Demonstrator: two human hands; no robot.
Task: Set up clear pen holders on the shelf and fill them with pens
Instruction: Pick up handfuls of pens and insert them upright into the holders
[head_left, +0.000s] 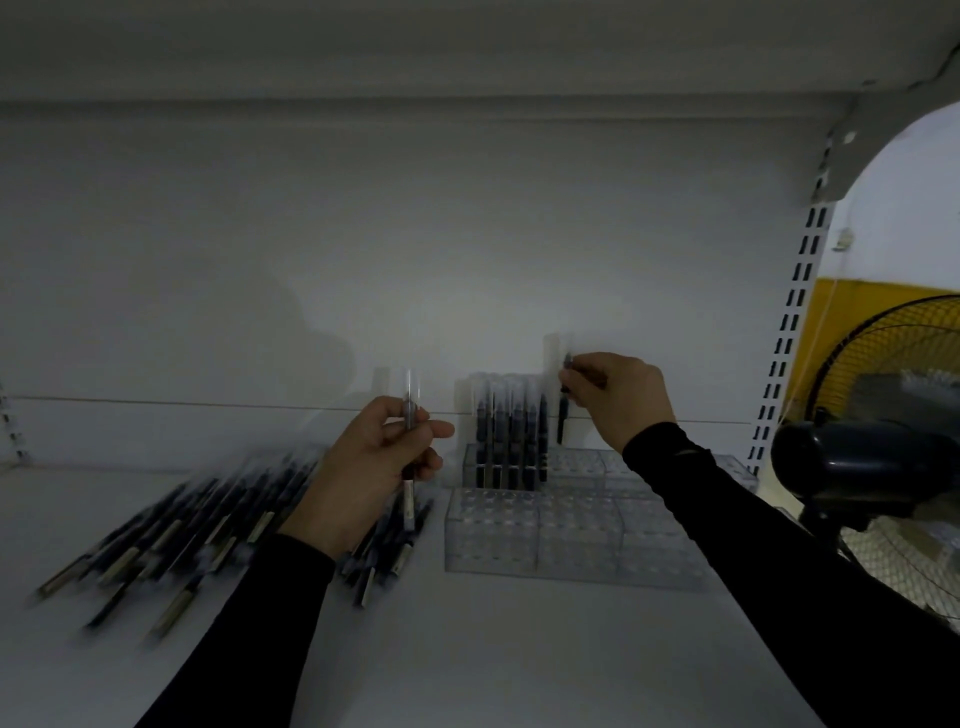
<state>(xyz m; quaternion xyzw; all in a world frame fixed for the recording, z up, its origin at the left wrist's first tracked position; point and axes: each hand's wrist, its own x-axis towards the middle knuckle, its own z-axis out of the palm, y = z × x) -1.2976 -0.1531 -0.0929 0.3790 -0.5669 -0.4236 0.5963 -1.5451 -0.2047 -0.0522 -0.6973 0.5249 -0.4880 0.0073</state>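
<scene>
One pen (408, 457) is gripped upright in the left hand (382, 457); another pen (564, 400) is pinched by the right hand (626, 397) above the clear pen holders (561, 535) on the shelf (467, 649). Loose pens (171, 535) are heaped at left.
</scene>
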